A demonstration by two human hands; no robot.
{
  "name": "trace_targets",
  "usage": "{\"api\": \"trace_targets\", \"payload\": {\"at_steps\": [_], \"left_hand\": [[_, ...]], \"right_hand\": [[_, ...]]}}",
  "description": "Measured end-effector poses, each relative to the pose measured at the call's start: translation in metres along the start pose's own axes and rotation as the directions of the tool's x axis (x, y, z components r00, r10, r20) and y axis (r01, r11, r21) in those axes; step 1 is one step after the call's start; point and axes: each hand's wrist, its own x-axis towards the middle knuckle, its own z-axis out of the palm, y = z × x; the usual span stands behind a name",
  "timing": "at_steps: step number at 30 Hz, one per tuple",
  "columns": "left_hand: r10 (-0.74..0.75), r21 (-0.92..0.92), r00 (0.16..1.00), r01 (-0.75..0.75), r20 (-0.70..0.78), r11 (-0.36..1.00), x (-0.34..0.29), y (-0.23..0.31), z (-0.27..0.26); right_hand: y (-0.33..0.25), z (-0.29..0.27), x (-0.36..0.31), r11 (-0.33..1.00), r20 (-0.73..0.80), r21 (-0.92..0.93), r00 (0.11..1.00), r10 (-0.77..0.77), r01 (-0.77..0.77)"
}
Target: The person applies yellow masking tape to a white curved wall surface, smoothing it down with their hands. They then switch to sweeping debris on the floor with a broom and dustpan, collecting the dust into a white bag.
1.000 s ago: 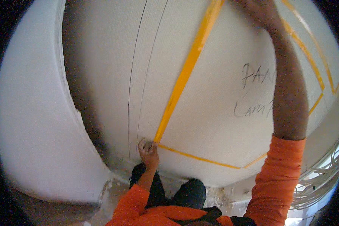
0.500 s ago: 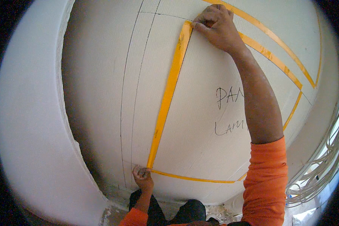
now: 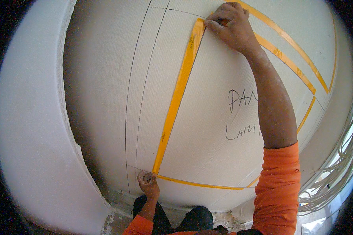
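A long strip of yellow-orange masking tape (image 3: 179, 94) runs between my two hands along a pencil line on the pale wall panel (image 3: 208, 129). At its upper end my right hand (image 3: 233, 25) is closed, thumb and fingers pinched at the tape's tip. My left hand (image 3: 148, 183), closed too, pinches near the lower end, just above my knees. The strip's edge follows the black line closely, but I cannot tell if all of it touches the panel. My right forearm covers part of the black handwriting (image 3: 243, 100).
More tape strips (image 3: 282, 55) form a frame at the upper right, and a thin strip (image 3: 200, 184) runs along the bottom. Pencil lines (image 3: 126, 117) mark the left. A white wall edge (image 3: 62, 78) projects at left; coiled cables (image 3: 333, 188) hang at right.
The upper end of the tape and my right hand sit slightly farther right and higher in view. My left hand stays at the lower end; both keep their pinch.
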Motion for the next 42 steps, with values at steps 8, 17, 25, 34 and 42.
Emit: {"api": "trace_targets", "payload": {"at_steps": [8,17,25,34,42], "left_hand": [[-0.012,-0.036,1.0,0.012,-0.003,0.999,0.004,-0.002,0.002],[-0.035,-0.064,0.999,0.033,-0.031,0.997,0.002,0.001,0.005],[0.062,0.051,0.998,-0.063,0.023,0.997,0.003,-0.016,-0.004],[-0.163,-0.168,0.983,0.148,-0.08,0.975,0.008,-0.025,-0.017],[0.465,0.765,0.855,-0.453,0.228,0.458,0.032,-0.086,-0.053]], "right_hand": [[-0.005,0.001,0.0,0.997,-0.015,-0.062,0.999,0.039,-0.04],[-0.012,0.002,-0.002,0.994,-0.034,-0.047,0.995,0.095,-0.096],[-0.006,0.01,-0.004,0.997,-0.124,-0.071,0.992,-0.006,-0.002],[-0.023,0.002,0.01,0.962,-0.004,0.026,0.962,0.272,-0.272],[-0.043,0.001,0.019,0.959,-0.013,-0.208,0.981,0.192,-0.19]]}}
